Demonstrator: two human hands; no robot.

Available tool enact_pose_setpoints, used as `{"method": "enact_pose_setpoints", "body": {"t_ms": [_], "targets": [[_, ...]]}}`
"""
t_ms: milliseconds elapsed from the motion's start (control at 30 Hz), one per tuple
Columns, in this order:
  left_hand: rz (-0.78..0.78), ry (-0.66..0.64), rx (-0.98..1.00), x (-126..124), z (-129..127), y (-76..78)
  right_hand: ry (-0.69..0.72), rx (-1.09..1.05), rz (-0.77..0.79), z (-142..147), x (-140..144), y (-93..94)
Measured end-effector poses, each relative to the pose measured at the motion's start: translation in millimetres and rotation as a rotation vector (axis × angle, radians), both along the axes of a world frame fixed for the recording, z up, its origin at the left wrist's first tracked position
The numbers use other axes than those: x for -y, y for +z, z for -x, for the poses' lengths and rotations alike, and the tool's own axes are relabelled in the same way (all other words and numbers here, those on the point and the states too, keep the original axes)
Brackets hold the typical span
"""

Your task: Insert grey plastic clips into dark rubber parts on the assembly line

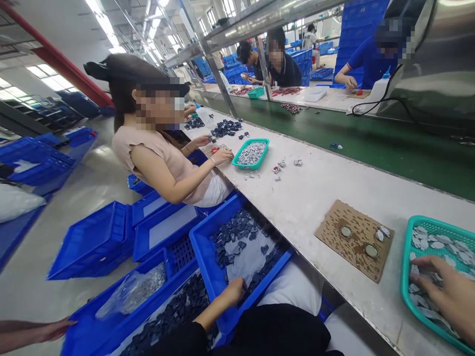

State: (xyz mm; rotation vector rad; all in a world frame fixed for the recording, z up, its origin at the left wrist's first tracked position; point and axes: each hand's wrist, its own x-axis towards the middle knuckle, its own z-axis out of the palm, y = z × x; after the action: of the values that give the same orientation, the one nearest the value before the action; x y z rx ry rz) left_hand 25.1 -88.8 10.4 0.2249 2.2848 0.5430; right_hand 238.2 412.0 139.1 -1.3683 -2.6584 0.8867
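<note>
Left hand (pixel 234 291) reaches down into the blue plastic crate (pixel 203 252) of dark grey plastic parts (pixel 237 232) below the surface edge, fingers curled over the pile; whether it has closed on a piece, can't tell. Right hand (pixel 447 291) lies loosely open, palm down, inside the teal mesh basket (pixel 406 257) of pale grey small parts (pixel 438 242), touching them, nothing clearly pinched. Judgement: pick cleanly by pinching one piece per hand, not a scoop. The brown cardboard pad (pixel 354 240) with two round metal discs sits on the white surface (pixel 315 193), just left of the basket, between the hands. A neighbouring person (pixel 163 158) works further along.
</note>
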Motion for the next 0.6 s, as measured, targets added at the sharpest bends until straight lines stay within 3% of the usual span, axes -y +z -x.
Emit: {"method": "enact_pose_setpoints", "body": {"t_ms": [67,167,300,433,600], "targets": [[0.022,0.005,0.207,-0.6,14.3,11.3,-0.095,0.007,0.034,6.2,5.8,16.7],[-0.054,0.022,0.472,-8.2,45.2,40.8,-0.218,-0.078,0.017,13.4,15.5,37.0],[-0.388,0.140,0.695,-35.9,81.3,90.7,-0.344,-0.295,0.149,17.2,29.0,51.0],[-0.675,0.242,0.758,-86.2,93.5,124.2,-0.380,-0.559,0.479,22.9,40.8,57.3],[-0.928,0.186,0.879,-172.4,80.1,138.5,-0.294,-0.739,0.806,37.5,50.6,63.5]]}}
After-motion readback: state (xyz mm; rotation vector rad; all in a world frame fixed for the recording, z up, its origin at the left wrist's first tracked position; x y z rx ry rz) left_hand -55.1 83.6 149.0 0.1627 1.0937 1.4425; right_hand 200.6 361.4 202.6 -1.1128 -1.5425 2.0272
